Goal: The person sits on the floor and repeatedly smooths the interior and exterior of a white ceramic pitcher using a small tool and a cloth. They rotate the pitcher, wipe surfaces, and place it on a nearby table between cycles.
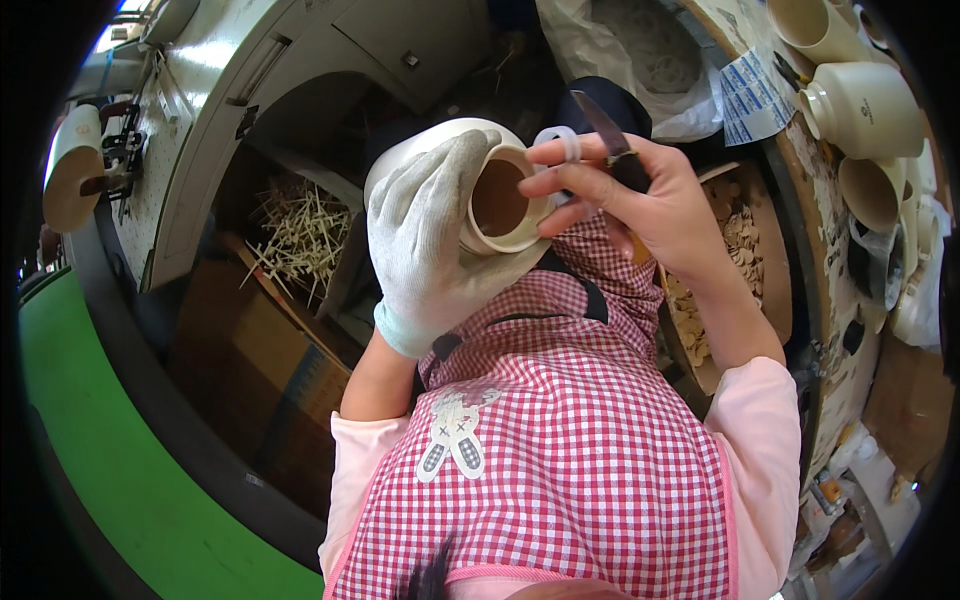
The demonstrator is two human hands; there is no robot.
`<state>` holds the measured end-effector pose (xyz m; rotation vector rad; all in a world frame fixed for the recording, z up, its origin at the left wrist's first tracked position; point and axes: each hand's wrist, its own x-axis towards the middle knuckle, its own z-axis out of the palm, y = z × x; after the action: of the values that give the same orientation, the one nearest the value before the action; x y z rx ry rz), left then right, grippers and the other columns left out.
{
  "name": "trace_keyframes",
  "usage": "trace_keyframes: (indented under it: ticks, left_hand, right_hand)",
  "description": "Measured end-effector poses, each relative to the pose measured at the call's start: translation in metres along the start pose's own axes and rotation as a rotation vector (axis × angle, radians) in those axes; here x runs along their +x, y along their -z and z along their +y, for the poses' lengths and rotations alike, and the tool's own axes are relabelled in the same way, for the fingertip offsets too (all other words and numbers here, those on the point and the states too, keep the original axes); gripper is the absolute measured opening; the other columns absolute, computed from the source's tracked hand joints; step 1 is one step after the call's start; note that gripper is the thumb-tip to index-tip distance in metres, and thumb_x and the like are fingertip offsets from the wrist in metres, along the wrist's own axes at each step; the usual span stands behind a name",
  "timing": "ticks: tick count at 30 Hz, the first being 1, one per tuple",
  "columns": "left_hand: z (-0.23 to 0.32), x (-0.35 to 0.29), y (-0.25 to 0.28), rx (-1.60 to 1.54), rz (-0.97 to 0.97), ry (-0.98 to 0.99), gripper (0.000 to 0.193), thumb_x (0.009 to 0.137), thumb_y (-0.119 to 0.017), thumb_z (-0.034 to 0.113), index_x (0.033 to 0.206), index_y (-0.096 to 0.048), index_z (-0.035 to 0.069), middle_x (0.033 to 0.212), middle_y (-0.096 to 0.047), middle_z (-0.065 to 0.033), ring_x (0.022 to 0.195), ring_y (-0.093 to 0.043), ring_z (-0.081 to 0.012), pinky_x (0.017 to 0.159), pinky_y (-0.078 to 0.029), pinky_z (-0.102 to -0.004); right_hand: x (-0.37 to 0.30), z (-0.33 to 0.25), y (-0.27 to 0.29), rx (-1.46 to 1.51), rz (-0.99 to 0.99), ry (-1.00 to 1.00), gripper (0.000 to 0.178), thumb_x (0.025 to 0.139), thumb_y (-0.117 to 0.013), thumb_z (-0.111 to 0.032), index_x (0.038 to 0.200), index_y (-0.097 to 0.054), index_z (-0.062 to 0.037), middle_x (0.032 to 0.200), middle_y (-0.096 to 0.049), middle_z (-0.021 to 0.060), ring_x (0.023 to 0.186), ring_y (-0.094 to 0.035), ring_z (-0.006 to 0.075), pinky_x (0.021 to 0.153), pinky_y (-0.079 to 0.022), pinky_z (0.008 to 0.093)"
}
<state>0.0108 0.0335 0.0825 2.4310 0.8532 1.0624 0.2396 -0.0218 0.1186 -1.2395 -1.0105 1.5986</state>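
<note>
My left hand (430,220), in a pale knitted glove, is closed around a cream-white jar (508,243). The jar's wide round mouth is tilted up toward me, and its inside looks brown. Close by its rim, my bare right hand (625,195) grips a small knife (603,125) whose dark handle lies across the fingers, blade pointing up and left. A translucent plastic ring (560,140) sits at the index finger of the same hand. My right fingertips are over the edge of the jar's mouth; whether they touch it I cannot tell.
A clear bag (690,105) of pale rings lies ahead. Cartons hold thin sticks (303,235) on the left and flat tan pieces (740,240) on the right. White jars (870,110) crowd the worn bench at right. A metal cabinet (400,50) and green surface (110,450) stand left.
</note>
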Motion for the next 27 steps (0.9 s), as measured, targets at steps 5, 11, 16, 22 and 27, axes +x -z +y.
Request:
trace_keyframes:
  ticks: [5, 11, 16, 22, 27]
  left_hand:
    - [-0.004, 0.002, -0.004, -0.05, 0.051, 0.034, 0.093, 0.06, -0.099, 0.029, 0.14, -0.059, 0.004, 0.129, -0.069, -0.0112, 0.122, -0.065, -0.0316, 0.105, -0.05, -0.046]
    - [-0.006, 0.002, -0.004, -0.045, 0.039, -0.022, 0.1, 0.06, -0.098, 0.027, 0.146, -0.053, 0.002, 0.132, -0.067, -0.0112, 0.122, -0.065, -0.0331, 0.104, -0.05, -0.046]
    - [0.0, -0.003, -0.006, 0.015, 0.016, 0.0, 0.101, 0.062, -0.098, 0.03, 0.146, -0.052, 0.0, 0.131, -0.068, -0.0111, 0.119, -0.066, -0.0315, 0.101, -0.05, -0.0445]
    - [0.007, -0.01, -0.012, 0.065, 0.049, 0.02, 0.107, 0.062, -0.099, 0.031, 0.149, -0.047, -0.002, 0.13, -0.07, -0.0121, 0.114, -0.068, -0.0305, 0.1, -0.049, -0.0436]
    - [0.011, -0.016, -0.024, -0.101, 0.104, 0.108, 0.114, 0.063, -0.094, 0.013, 0.157, -0.032, -0.005, 0.132, -0.068, -0.0118, 0.12, -0.065, -0.0289, 0.108, -0.043, -0.0424]
  right_hand:
    - [-0.006, 0.011, -0.005, -0.117, 0.117, 0.28, 0.042, 0.107, -0.058, -0.015, 0.146, -0.056, -0.001, 0.13, -0.07, 0.0183, 0.1, -0.076, 0.0213, 0.08, -0.06, 0.0266]
    - [-0.003, 0.015, -0.019, -0.078, 0.023, 0.379, 0.034, 0.108, -0.051, -0.007, 0.14, -0.06, 0.0012, 0.129, -0.07, 0.0174, 0.107, -0.074, 0.0228, 0.098, -0.057, 0.0369]
    - [0.006, 0.023, -0.03, -0.543, 0.07, 0.592, 0.037, 0.083, -0.06, 0.009, 0.119, -0.065, 0.0038, 0.112, -0.07, 0.0223, 0.099, -0.07, 0.0407, 0.088, -0.058, 0.0403]
    - [0.012, 0.034, -0.037, -0.658, 0.105, 0.607, 0.03, 0.083, -0.061, 0.006, 0.112, -0.066, 0.0024, 0.111, -0.07, 0.0188, 0.094, -0.07, 0.0399, 0.083, -0.059, 0.0426]
    - [0.012, 0.033, -0.036, -0.703, 0.101, 0.568, 0.029, 0.084, -0.061, 0.004, 0.112, -0.068, 0.002, 0.11, -0.071, 0.0185, 0.093, -0.071, 0.0395, 0.082, -0.06, 0.0423]
